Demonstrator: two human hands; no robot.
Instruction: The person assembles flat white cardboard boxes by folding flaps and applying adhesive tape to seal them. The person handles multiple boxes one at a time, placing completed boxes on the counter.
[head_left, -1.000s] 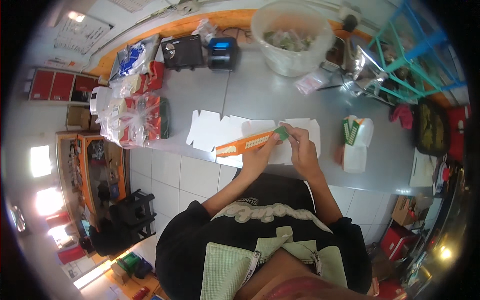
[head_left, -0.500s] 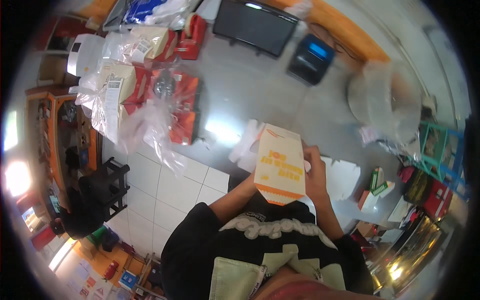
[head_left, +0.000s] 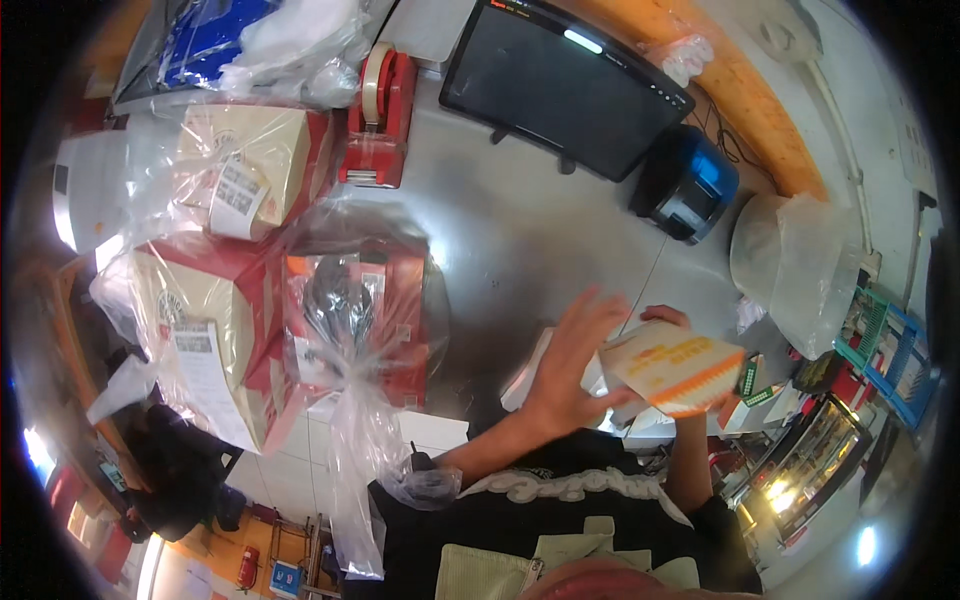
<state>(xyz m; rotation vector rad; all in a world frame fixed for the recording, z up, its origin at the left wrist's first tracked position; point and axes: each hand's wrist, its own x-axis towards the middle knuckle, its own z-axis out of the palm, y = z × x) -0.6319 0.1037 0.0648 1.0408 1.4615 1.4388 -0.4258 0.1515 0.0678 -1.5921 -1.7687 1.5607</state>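
Note:
A cream cardboard food box with orange lettering and an orange zigzag edge is in my right hand, held tilted above the metal counter. Fingers of that hand show behind the box's far edge; the box hides most of the rest. Just left of the box, my left hand has its fingers spread, slightly blurred and holding nothing. Whether its thumb touches the box I cannot tell. White flat cardboard lies on the counter under my left hand.
Clear plastic bags hold a cream-and-red box, another such box and red-orange boxes at the left. Further back are a red tape dispenser, a black screen and a dark printer. A translucent tub stands right.
My left hand has come off the food box and spread open beside it. The box has moved right and turned in my right hand. My view has shifted, with the bagged boxes appearing larger.

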